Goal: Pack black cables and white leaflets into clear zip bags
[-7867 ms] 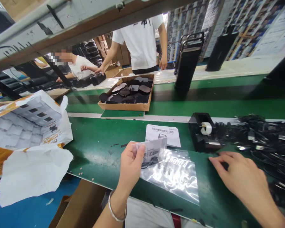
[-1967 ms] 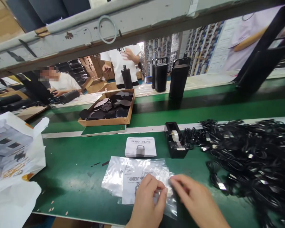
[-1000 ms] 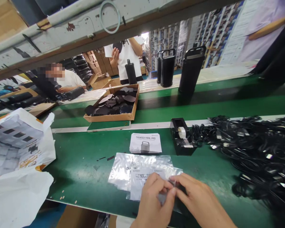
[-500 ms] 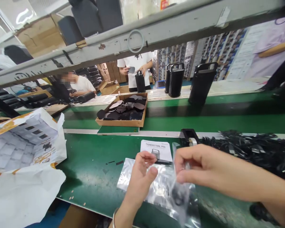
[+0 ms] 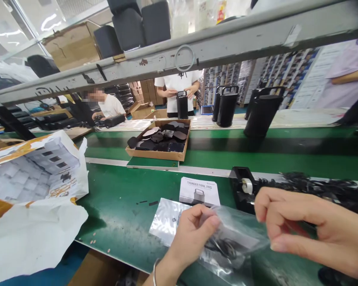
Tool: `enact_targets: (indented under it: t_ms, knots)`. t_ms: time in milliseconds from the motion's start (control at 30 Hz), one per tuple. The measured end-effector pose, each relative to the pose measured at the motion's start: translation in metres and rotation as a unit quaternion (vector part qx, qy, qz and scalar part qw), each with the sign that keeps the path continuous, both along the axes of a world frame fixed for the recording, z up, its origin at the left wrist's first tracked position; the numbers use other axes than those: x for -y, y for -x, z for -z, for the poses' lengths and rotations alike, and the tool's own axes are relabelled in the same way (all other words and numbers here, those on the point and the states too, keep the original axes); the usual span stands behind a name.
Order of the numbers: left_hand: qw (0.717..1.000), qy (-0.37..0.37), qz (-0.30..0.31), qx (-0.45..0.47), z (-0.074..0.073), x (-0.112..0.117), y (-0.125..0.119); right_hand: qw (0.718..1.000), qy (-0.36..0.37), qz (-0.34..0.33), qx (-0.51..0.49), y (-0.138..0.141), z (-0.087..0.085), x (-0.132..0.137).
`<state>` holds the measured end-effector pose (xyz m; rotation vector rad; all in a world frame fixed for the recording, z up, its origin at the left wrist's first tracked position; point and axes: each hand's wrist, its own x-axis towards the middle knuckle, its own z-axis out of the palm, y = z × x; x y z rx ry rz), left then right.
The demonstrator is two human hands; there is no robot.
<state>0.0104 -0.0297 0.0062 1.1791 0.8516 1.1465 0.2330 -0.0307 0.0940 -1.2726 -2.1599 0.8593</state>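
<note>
My left hand (image 5: 197, 234) pinches the upper edge of a clear plastic bag (image 5: 241, 226) between thumb and fingers. A coiled black cable (image 5: 225, 247) shows inside the bag. My right hand (image 5: 310, 230) is by the bag's right corner, with thumb and fingertips apart and nothing visible between them. Under and behind the left hand lie more flat clear bags (image 5: 164, 222). A white printed leaflet (image 5: 199, 190) marked "THUNDERTRAIL PRO" is just beyond them. Left of my right hand stands a black tape dispenser (image 5: 241, 186).
Black cables (image 5: 313, 186) are heaped at the right. An open cardboard tray (image 5: 183, 155) of dark pieces sits ahead. A large white bag (image 5: 41, 242) gapes at left. Several black speakers (image 5: 261, 115) stand beyond the green belt, below a metal beam (image 5: 226, 47). A co-worker (image 5: 177, 85) stands opposite.
The bag with the cable has passed from my right hand to my left. My right hand has moved right and opened. The co-worker opposite no longer shows the flat dark piece.
</note>
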Motion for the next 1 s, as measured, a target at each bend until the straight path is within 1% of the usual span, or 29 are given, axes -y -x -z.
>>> enact_targets:
  t_ms: [100,133,233,300,367,467,567,700,767,833,900,967,1000]
  knots:
    - [0.994,-0.06,-0.051,-0.073,0.001,-0.001,0.005,0.999,0.019,0.045,-0.008,-0.005,0.029,0.002]
    - [0.991,-0.071,-0.068,-0.086,0.002,-0.001,0.005,0.996,0.025,0.08,-0.032,-0.004,0.04,0.002]
    - [0.986,-0.075,-0.106,-0.108,0.003,-0.003,0.006,0.985,0.082,0.127,-0.086,0.011,0.071,0.0]
    - [0.984,-0.076,-0.116,-0.113,0.003,-0.005,0.007,0.982,0.1,0.123,-0.102,0.026,0.082,-0.004]
    - [0.987,-0.062,-0.114,-0.094,0.004,-0.008,0.009,0.984,0.095,0.104,-0.107,0.038,0.084,-0.008]
    - [0.993,-0.007,-0.095,-0.072,0.008,-0.011,0.012,0.985,0.092,0.091,-0.114,0.045,0.079,-0.011]
    - [0.992,0.012,-0.081,-0.1,0.012,-0.014,0.014,0.983,0.09,0.095,-0.13,0.042,0.078,-0.011]
    - [0.99,0.008,-0.062,-0.124,0.013,-0.018,0.02,0.989,0.046,0.059,-0.128,0.034,0.086,-0.01]
    - [0.993,0.03,-0.071,-0.089,0.013,-0.021,0.024,0.992,0.017,0.049,-0.119,0.03,0.091,-0.011]
    - [0.994,0.064,-0.089,-0.025,0.013,-0.024,0.027,0.993,-0.01,0.05,-0.107,0.029,0.095,-0.011]
    - [0.993,0.082,-0.081,0.004,0.014,-0.025,0.026,0.994,-0.038,0.042,-0.095,0.03,0.099,-0.012]
    - [0.995,0.08,-0.053,-0.04,0.017,-0.024,0.021,0.995,-0.067,0.02,-0.077,0.029,0.101,-0.012]
    - [0.993,0.077,-0.044,-0.079,0.02,-0.024,0.018,0.993,-0.089,0.028,-0.068,0.028,0.102,-0.012]
